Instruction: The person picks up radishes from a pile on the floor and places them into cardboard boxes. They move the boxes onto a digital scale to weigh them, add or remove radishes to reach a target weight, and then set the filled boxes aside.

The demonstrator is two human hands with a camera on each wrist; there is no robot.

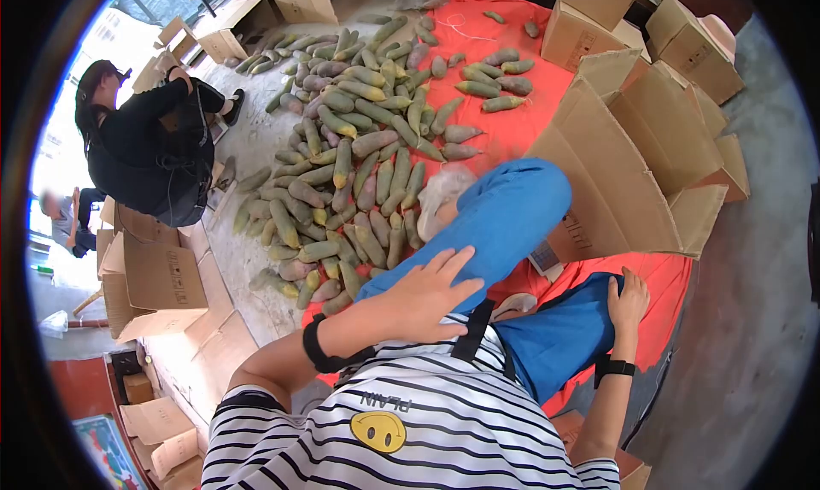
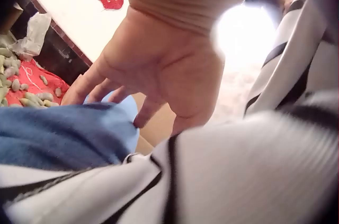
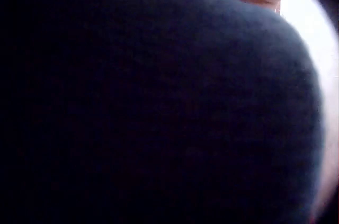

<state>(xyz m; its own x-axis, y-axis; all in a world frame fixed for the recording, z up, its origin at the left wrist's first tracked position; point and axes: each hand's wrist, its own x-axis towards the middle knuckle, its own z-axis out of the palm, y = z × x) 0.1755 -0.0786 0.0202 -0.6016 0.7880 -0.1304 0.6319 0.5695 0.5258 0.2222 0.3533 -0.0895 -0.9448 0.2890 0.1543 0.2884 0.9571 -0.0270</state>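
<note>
My left hand [image 1: 431,293] lies with straight, spread fingers on the blue trousers [image 1: 512,225] over my raised left leg. In the left wrist view the same hand [image 2: 159,70] reaches down past the striped shirt [image 2: 228,166] and holds nothing. On the other leg rests my right hand [image 1: 629,300], its fingers over the blue cloth near the knee. Dark cloth [image 3: 159,102] fills most of the right wrist view and hides that hand. Beyond my left leg lies a large heap of long, green and purplish radish-like vegetables [image 1: 363,144].
A red sheet [image 1: 504,41] spreads under part of the heap and under me. A large open cardboard box [image 1: 589,148] stands close at the right, beside a small keypad device [image 1: 545,258]. Another person [image 1: 145,148] in black sits at the left near more boxes [image 1: 154,276].
</note>
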